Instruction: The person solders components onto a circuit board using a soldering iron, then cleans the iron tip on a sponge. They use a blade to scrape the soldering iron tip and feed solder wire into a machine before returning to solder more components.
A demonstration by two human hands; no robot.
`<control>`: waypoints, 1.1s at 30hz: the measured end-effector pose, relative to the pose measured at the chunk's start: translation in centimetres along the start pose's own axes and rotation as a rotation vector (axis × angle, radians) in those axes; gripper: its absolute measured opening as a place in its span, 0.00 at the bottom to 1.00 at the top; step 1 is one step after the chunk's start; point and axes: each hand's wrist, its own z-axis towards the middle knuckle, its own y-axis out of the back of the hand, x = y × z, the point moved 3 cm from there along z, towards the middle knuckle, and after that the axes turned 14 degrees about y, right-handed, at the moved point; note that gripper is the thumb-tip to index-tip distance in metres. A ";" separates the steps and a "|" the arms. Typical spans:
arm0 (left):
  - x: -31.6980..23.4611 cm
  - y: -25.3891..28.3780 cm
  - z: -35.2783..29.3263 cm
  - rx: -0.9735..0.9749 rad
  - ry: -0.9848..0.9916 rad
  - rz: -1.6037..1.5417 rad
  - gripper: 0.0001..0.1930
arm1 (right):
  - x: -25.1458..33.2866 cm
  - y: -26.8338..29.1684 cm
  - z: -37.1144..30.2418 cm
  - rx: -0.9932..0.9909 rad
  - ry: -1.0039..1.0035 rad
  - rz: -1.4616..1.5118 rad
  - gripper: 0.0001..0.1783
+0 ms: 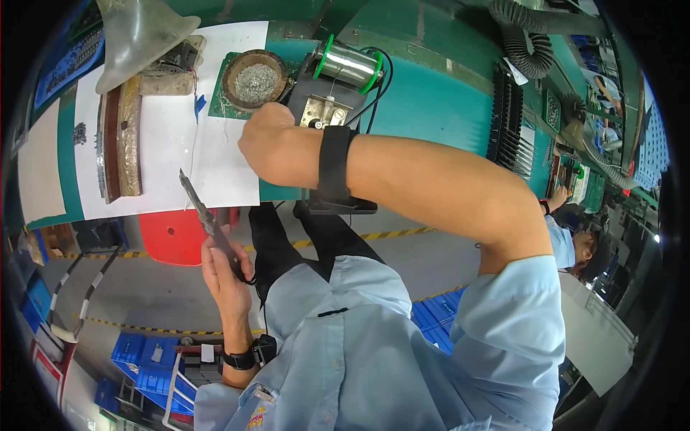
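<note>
My left hand (226,271) is closed around the dark handle of a slim metal tool (205,214). Its narrow pointed end reaches up over the near edge of a white sheet (226,169); I cannot tell its exact kind. My right arm stretches across the bench, and my right hand (277,147) is curled into a fist. Beside that fist are a round brown bowl (253,79) of small silvery bits and a metal-plated device (327,111) carrying a spool of solder wire (351,66). My right fingers are turned away, hiding anything they hold.
A long curved fixture (129,136) lies on the sheet at left, under a translucent funnel-shaped hood (140,36). A black rack (509,118) stands farther right. Below the bench are a red stool (172,237) and blue crates (147,359). Another person (568,241) works at far right.
</note>
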 end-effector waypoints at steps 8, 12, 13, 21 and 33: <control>1.2 -0.9 0.8 0.001 -0.072 -0.009 0.17 | -0.1 1.5 -3.8 -0.527 0.093 0.185 0.06; 1.3 -3.2 1.2 -0.104 -0.114 0.204 0.17 | -0.7 0.9 -11.2 -0.887 -0.001 0.419 0.12; 0.9 -4.2 0.9 -0.161 -0.079 0.271 0.17 | -0.9 0.3 -12.8 -0.931 -0.053 0.517 0.13; 1.9 -12.8 2.9 -0.081 -0.250 0.558 0.18 | 0.5 -13.2 -20.3 -1.303 -0.423 1.464 0.08; 1.9 -16.0 4.2 -0.247 -0.494 0.878 0.26 | 0.9 -18.0 -19.8 -1.465 -0.345 1.599 0.06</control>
